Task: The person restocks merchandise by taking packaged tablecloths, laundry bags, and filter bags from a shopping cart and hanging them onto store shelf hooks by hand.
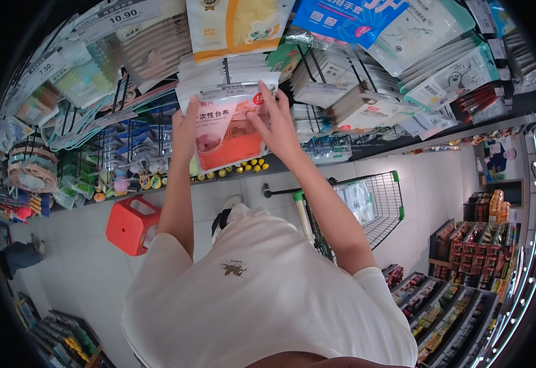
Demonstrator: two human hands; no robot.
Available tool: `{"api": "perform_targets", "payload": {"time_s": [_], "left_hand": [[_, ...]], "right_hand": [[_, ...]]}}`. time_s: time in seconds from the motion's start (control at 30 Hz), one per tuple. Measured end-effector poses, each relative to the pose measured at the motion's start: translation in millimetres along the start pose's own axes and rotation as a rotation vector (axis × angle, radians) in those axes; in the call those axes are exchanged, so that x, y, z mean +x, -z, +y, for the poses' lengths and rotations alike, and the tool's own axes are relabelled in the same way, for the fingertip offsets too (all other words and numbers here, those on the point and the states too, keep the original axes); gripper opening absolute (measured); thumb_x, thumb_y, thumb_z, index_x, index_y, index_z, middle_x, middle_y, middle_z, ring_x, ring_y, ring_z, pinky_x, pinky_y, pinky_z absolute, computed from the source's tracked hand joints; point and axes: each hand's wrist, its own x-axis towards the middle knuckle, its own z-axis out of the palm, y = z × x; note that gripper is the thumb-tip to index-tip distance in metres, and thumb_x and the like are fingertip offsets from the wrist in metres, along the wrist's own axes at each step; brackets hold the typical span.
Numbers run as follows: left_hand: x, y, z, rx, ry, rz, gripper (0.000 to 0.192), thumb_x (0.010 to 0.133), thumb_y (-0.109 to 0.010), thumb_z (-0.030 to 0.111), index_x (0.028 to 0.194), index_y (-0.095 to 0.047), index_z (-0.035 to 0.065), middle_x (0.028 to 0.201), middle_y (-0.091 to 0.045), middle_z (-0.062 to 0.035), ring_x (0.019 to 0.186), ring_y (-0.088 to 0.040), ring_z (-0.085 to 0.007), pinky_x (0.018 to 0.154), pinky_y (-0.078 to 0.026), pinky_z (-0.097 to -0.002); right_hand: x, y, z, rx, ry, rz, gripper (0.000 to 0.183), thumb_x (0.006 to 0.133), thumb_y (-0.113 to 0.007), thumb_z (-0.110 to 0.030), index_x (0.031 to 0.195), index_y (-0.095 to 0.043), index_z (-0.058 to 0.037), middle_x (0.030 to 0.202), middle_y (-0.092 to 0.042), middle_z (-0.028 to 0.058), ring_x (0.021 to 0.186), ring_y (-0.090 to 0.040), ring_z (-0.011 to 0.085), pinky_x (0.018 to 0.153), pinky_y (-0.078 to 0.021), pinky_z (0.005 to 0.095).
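A plastic packet of disposable tablecloth (229, 138), red in its lower part, hangs at a metal peg hook (226, 71) on the display rack, among similar white-topped packets. My left hand (186, 126) lies along the packet's left edge, thumb at its upper front. On the right side, my right hand (275, 119) has its thumb on the front and a finger raised near the top corner; its other fingers are partly hidden. A price tag holder (231, 91) crosses the packet's top. Whether the packet is still on the hook cannot be told.
Packaged household gloves (341, 20) and a yellow packet (238, 30) hang above. A red plastic stool (127, 225) stands on the floor at left. At right is a shopping cart (390, 207) with clear packages inside. Another person's leg (22, 255) shows far left.
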Motion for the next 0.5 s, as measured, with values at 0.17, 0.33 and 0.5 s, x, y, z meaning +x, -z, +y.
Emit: {"api": "perform_targets", "payload": {"time_s": [0.17, 0.33, 0.5], "left_hand": [[5.3, 0.2, -2.0, 0.014, 0.042, 0.041, 0.045, 0.099, -0.056, 0.041, 0.105, -0.065, -0.0031, 0.091, -0.071, -0.0105, 0.072, -0.070, -0.0146, 0.063, -0.056, -0.0260], [11.5, 8.2, -22.6, -0.072, 0.027, 0.057, 0.044, 0.098, -0.058, 0.041, 0.100, -0.066, -0.0017, 0.088, -0.070, -0.0096, 0.072, -0.069, -0.0137, 0.063, -0.055, -0.0253], [14.8, 18.5, -28.7, -0.091, 0.005, 0.015, 0.042, 0.098, -0.058, 0.040, 0.103, -0.065, -0.0015, 0.091, -0.070, -0.0092, 0.073, -0.068, -0.0137, 0.065, -0.055, -0.0256]], "right_hand": [[5.6, -3.3, 2.6, -0.036, -0.006, 0.000, 0.067, 0.090, -0.066, -0.021, 0.150, -0.036, -0.0189, 0.141, -0.032, 0.0314, 0.114, -0.052, 0.0454, 0.098, -0.0440, 0.0425], [5.1, -5.8, 0.6, 0.048, -0.029, -0.013, 0.064, 0.090, -0.066, -0.018, 0.149, -0.039, -0.0170, 0.141, -0.032, 0.0325, 0.119, -0.048, 0.0477, 0.101, -0.0413, 0.0431], [3.9, -11.2, 1.4, -0.021, -0.002, 0.005, 0.062, 0.090, -0.066, -0.019, 0.146, -0.040, -0.0085, 0.142, -0.033, 0.0314, 0.124, -0.046, 0.0446, 0.103, -0.0401, 0.0408]]}}
